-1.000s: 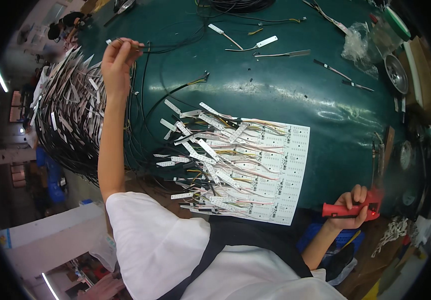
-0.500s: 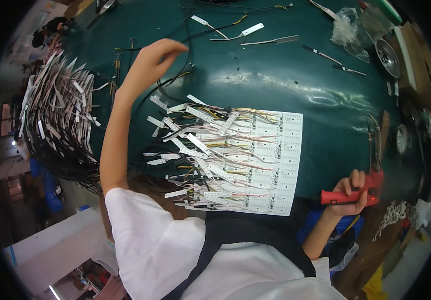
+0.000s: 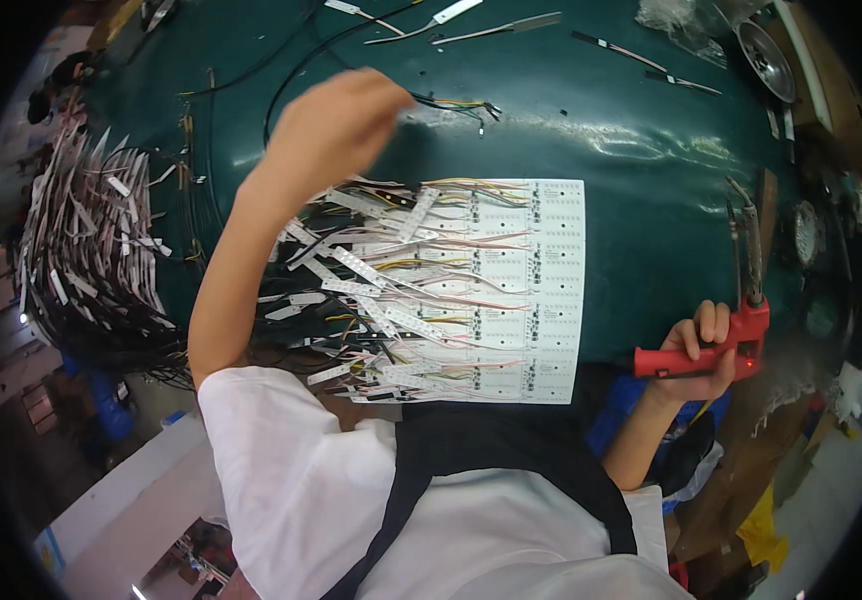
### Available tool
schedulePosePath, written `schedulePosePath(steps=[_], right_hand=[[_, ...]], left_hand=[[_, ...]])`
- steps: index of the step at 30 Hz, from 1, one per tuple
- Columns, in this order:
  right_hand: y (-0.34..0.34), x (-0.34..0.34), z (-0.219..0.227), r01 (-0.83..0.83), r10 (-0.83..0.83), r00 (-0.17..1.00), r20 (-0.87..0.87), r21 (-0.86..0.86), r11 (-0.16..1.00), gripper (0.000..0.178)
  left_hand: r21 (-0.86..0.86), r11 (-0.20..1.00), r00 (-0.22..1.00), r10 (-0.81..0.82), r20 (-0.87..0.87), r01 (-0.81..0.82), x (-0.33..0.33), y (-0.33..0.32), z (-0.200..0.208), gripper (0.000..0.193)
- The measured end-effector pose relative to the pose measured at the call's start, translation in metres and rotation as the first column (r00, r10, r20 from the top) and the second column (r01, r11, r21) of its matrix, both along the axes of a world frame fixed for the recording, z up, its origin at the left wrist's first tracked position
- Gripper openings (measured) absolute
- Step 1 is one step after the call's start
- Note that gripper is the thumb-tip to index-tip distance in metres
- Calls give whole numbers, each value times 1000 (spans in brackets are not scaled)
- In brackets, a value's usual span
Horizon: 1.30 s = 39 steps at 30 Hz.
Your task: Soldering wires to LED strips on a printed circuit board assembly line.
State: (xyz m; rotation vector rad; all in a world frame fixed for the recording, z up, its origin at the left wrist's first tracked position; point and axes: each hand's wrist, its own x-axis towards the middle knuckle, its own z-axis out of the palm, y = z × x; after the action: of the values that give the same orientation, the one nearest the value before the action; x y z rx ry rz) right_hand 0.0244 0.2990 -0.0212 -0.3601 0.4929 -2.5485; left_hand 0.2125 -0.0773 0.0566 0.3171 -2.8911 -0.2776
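Observation:
My left hand (image 3: 336,125) is over the far side of the table, slightly blurred, its fingers closed on a black cable (image 3: 431,102). Yellow and other thin wire ends stick out of that cable to the right of the fingers. My right hand (image 3: 703,345) grips a red soldering gun (image 3: 666,362) by its handle, the metal tip pointing away from me and a small red light glowing on its body. Between the hands lies a white panel of circuit boards (image 3: 559,290). Many wires and small white strips (image 3: 361,266) are spread over its left part.
A big heap of wired white strips (image 3: 101,240) hangs at the table's left edge. Loose strips (image 3: 456,12) and black cables lie at the back of the green table (image 3: 641,210). At the right stand a metal dish (image 3: 766,62) and a cardboard box (image 3: 841,90).
My left hand has moved right, and a black cable with bared coloured ends now shows at its fingers. My right hand still grips the soldering gun. The whole view has shifted a little.

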Motion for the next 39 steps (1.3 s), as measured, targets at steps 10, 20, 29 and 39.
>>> schedulePosePath(steps=[10, 20, 29, 39], right_hand=[[8, -3, -8, -20, 20, 1000, -18, -18, 1000, 57], [3, -4, -7, -31, 31, 999, 21, -12, 999, 41], [5, -6, 1, -50, 52, 998, 33, -45, 998, 22], [0, 2, 2, -52, 52, 998, 19, -21, 998, 33]], left_hand=[[-329, 813, 876, 466, -123, -479, 78, -110, -55, 14], [149, 499, 517, 846, 132, -854, 227, -79, 62, 21], [41, 851, 843, 524, -122, -524, 108, -120, -9, 16], [-165, 919, 902, 296, -314, -359, 39, -203, 23, 20]])
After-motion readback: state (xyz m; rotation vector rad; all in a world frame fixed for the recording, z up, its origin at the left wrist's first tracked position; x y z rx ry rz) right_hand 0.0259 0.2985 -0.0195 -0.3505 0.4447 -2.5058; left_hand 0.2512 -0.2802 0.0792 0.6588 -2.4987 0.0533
